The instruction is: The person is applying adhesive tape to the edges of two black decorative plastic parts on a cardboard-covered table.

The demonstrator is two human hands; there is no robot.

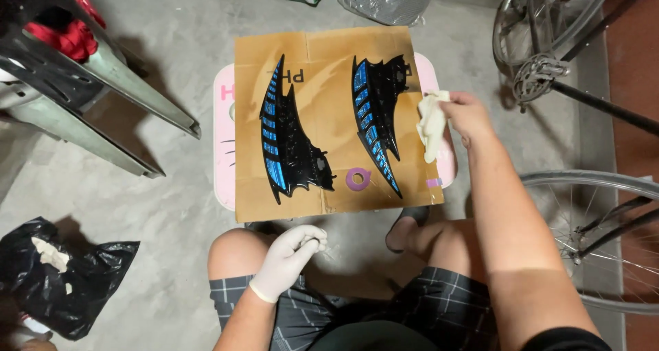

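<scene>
A black plastic bag (pixel 65 275) with pale scraps inside lay on the concrete floor at 8 o'clock from the table. The small pink table (pixel 224 145) carried a flattened cardboard sheet (pixel 329 76). On the sheet lay two black wing-shaped pieces with blue panels: the left wing piece (pixel 288 142) and, at 3 o'clock from it, the right wing piece (pixel 377 114). A purple tape roll (pixel 357 179) sat on the cardboard between their lower tips, apart from both.

The left hand (pixel 288 255), in a white glove, was held at 6 o'clock from the sheet, above the knee, fingers curled together in a loose fist; whether it held anything could not be determined. The right hand (pixel 467 114), bare, was closed on a crumpled pale cloth (pixel 431 124) just beside the right wing piece, at 3 o'clock from it. Bicycle wheels (pixel 604 234) stood at the far right.
</scene>
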